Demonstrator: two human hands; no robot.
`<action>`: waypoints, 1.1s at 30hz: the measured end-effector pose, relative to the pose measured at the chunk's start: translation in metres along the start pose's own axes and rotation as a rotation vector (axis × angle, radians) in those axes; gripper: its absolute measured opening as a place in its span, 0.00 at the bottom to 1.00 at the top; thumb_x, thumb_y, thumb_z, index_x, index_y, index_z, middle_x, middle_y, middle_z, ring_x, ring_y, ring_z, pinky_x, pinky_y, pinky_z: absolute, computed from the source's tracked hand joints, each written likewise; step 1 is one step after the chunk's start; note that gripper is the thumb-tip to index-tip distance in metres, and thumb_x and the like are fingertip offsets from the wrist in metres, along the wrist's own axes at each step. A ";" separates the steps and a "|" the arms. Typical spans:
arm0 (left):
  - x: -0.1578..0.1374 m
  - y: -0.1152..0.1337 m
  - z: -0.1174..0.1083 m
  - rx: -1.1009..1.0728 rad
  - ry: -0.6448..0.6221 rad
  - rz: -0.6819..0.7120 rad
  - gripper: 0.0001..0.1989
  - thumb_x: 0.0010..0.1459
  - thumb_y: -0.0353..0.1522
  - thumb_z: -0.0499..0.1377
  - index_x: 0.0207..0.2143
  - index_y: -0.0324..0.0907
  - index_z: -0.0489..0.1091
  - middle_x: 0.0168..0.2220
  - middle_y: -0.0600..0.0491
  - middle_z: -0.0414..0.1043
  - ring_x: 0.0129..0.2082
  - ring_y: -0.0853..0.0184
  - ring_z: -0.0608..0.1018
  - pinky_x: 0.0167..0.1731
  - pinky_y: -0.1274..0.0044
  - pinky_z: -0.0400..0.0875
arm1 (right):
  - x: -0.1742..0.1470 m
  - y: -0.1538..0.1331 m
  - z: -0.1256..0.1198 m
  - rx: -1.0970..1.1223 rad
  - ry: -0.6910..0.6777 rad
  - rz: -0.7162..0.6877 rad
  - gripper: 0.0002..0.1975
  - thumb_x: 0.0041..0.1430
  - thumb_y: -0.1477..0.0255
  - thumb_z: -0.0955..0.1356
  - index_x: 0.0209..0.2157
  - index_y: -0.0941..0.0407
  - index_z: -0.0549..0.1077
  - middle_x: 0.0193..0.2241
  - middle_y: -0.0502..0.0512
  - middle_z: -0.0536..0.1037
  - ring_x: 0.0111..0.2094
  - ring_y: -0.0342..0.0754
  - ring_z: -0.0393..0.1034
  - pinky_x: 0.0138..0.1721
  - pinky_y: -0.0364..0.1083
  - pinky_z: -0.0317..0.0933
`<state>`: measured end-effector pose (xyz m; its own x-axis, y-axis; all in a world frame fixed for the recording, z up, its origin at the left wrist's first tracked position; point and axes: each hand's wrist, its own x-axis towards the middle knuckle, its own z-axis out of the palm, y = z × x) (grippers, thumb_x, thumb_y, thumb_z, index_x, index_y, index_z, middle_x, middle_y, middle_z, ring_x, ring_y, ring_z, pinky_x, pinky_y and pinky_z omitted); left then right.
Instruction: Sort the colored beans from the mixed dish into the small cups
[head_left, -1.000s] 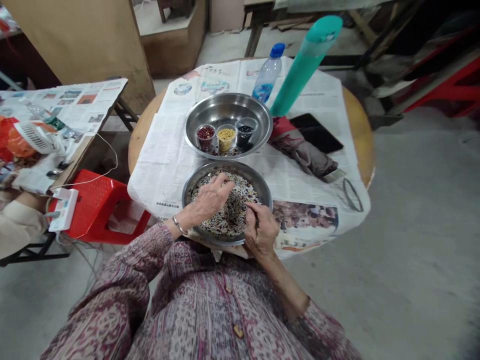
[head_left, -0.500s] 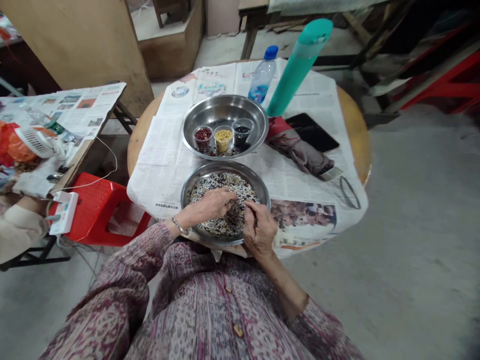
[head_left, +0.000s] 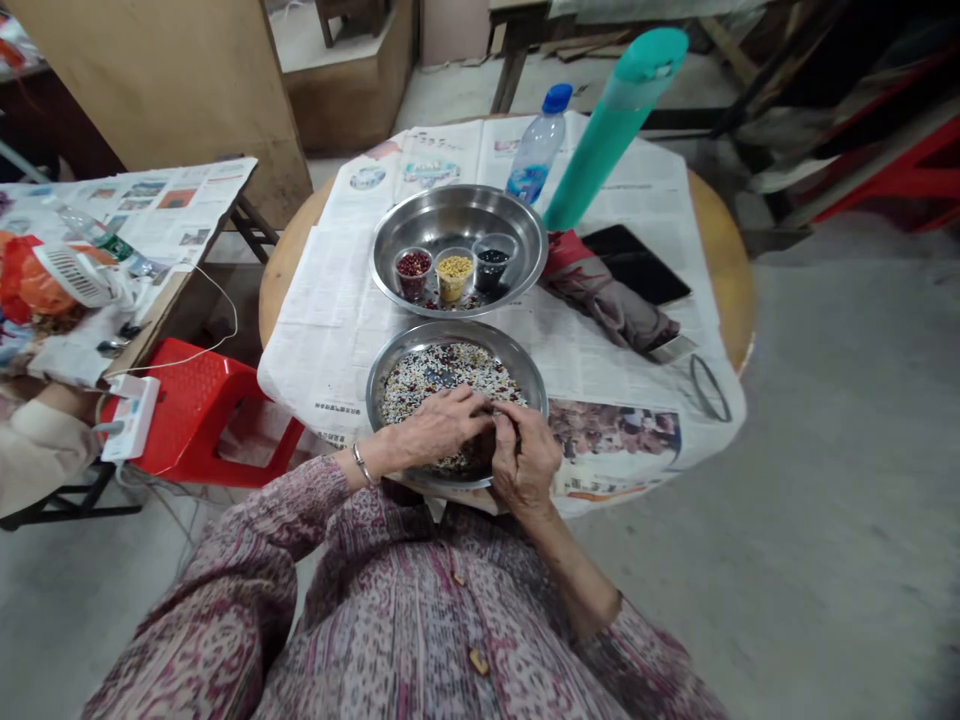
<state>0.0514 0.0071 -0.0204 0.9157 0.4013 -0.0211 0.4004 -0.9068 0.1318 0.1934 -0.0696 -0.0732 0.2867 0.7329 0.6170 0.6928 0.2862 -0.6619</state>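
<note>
My left hand point(head_left: 442, 425), with a silver bracelet at the wrist, reaches over a steel basin point(head_left: 375, 375) of mixed white, dark red, yellow and black grains and beans point(head_left: 420, 375). Its fingers are closed, and the tips meet those of my right hand point(head_left: 529, 455) above the basin's near right part. My right hand is closed too, thumb against the fingers, at the right rim. Whatever lies between the fingertips is too small or hidden to name. Behind, a larger steel basin point(head_left: 457, 200) holds three plastic cups: red beans point(head_left: 414, 268), yellow beans point(head_left: 454, 270) and black beans point(head_left: 493, 262).
Newspaper point(head_left: 315, 300) covers the round table. A blue-capped bottle point(head_left: 538, 150), a tall teal bottle point(head_left: 615, 130), a folded umbrella point(head_left: 607, 300) and a black tablet point(head_left: 637, 262) stand or lie to the right. A red stool point(head_left: 195, 400) and another person's arm point(head_left: 52, 410) are at the left.
My left hand has moved right from over the grains until its fingertips meet my right hand's. My right hand has barely moved. The whole view has shifted slightly.
</note>
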 end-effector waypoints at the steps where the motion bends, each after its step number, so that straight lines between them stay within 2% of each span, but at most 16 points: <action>1: 0.001 -0.004 -0.001 0.024 0.015 -0.057 0.12 0.67 0.26 0.51 0.49 0.40 0.70 0.52 0.46 0.68 0.50 0.59 0.69 0.46 0.70 0.69 | 0.000 0.000 0.000 -0.002 0.001 -0.004 0.11 0.66 0.73 0.62 0.45 0.54 0.74 0.38 0.57 0.81 0.41 0.50 0.75 0.46 0.51 0.69; 4: -0.007 -0.016 -0.007 0.076 0.089 -0.262 0.11 0.66 0.25 0.51 0.47 0.39 0.70 0.51 0.46 0.68 0.50 0.59 0.68 0.48 0.70 0.69 | 0.000 0.000 0.000 0.006 -0.001 -0.014 0.11 0.66 0.74 0.62 0.45 0.54 0.74 0.38 0.57 0.80 0.40 0.49 0.75 0.45 0.50 0.69; 6: -0.019 -0.022 -0.012 0.091 0.140 -0.396 0.10 0.65 0.30 0.56 0.49 0.40 0.68 0.55 0.44 0.65 0.53 0.56 0.67 0.49 0.67 0.69 | 0.000 0.000 0.000 0.011 -0.002 -0.019 0.11 0.66 0.75 0.62 0.46 0.54 0.74 0.38 0.57 0.80 0.41 0.49 0.75 0.45 0.49 0.69; 8: -0.032 -0.023 -0.017 0.086 0.137 -0.480 0.25 0.59 0.39 0.65 0.55 0.40 0.64 0.59 0.41 0.61 0.55 0.51 0.66 0.49 0.64 0.70 | 0.000 0.000 -0.001 0.013 -0.003 -0.023 0.11 0.66 0.76 0.63 0.46 0.54 0.74 0.39 0.57 0.80 0.41 0.49 0.75 0.46 0.49 0.68; 10: -0.045 -0.020 -0.020 0.062 0.067 -0.504 0.40 0.50 0.47 0.70 0.59 0.41 0.59 0.59 0.39 0.59 0.55 0.47 0.66 0.48 0.62 0.71 | 0.000 0.000 -0.001 0.017 -0.007 -0.021 0.11 0.65 0.76 0.63 0.45 0.55 0.74 0.38 0.57 0.80 0.41 0.49 0.75 0.45 0.49 0.68; 11: -0.050 -0.018 -0.020 0.042 0.022 -0.502 0.43 0.47 0.48 0.71 0.59 0.41 0.58 0.58 0.39 0.60 0.53 0.47 0.67 0.47 0.62 0.72 | 0.000 0.000 -0.001 0.018 -0.008 -0.016 0.11 0.65 0.76 0.63 0.45 0.54 0.74 0.38 0.57 0.81 0.41 0.49 0.75 0.45 0.50 0.68; 13: -0.056 -0.013 -0.016 -0.022 -0.044 -0.492 0.40 0.47 0.45 0.72 0.57 0.42 0.59 0.55 0.41 0.62 0.50 0.51 0.70 0.44 0.64 0.73 | 0.001 -0.001 -0.001 0.015 -0.012 -0.004 0.11 0.66 0.75 0.62 0.45 0.54 0.74 0.38 0.57 0.81 0.41 0.50 0.75 0.46 0.50 0.68; 16: -0.052 -0.005 -0.004 -0.189 -0.046 -0.463 0.23 0.57 0.32 0.65 0.52 0.42 0.62 0.50 0.46 0.65 0.43 0.60 0.74 0.41 0.69 0.74 | 0.001 -0.001 -0.001 0.012 -0.011 0.002 0.11 0.66 0.74 0.62 0.44 0.54 0.74 0.38 0.57 0.81 0.41 0.50 0.76 0.45 0.50 0.68; 19: -0.034 0.002 0.009 -0.387 0.046 -0.374 0.16 0.59 0.23 0.57 0.49 0.41 0.63 0.45 0.49 0.68 0.43 0.63 0.74 0.45 0.69 0.74 | 0.001 -0.001 -0.001 0.016 -0.013 0.000 0.11 0.66 0.74 0.62 0.44 0.54 0.74 0.38 0.57 0.80 0.40 0.49 0.75 0.45 0.50 0.69; 24: 0.009 0.001 0.015 -0.562 0.294 -0.281 0.16 0.59 0.21 0.55 0.48 0.40 0.64 0.46 0.48 0.70 0.48 0.62 0.74 0.51 0.68 0.73 | 0.001 -0.001 -0.001 0.007 0.001 -0.007 0.11 0.66 0.74 0.62 0.44 0.54 0.74 0.37 0.57 0.80 0.40 0.50 0.75 0.43 0.50 0.69; 28: 0.017 -0.012 0.005 -0.477 0.410 -0.255 0.18 0.60 0.19 0.52 0.50 0.41 0.65 0.50 0.48 0.67 0.52 0.63 0.72 0.54 0.67 0.72 | 0.002 -0.001 0.000 -0.005 -0.005 -0.004 0.11 0.66 0.74 0.62 0.45 0.54 0.74 0.37 0.57 0.80 0.40 0.50 0.75 0.44 0.51 0.69; 33: -0.016 -0.021 -0.004 -0.192 0.303 -0.327 0.13 0.63 0.24 0.54 0.49 0.41 0.66 0.51 0.47 0.68 0.54 0.59 0.69 0.57 0.62 0.68 | 0.002 0.000 -0.001 -0.051 -0.055 0.001 0.11 0.65 0.73 0.62 0.46 0.54 0.74 0.38 0.56 0.80 0.41 0.50 0.75 0.46 0.51 0.69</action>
<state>0.0279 0.0206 -0.0190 0.6808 0.7064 0.1936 0.6256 -0.6983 0.3479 0.1940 -0.0688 -0.0717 0.2514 0.7666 0.5908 0.7259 0.2544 -0.6391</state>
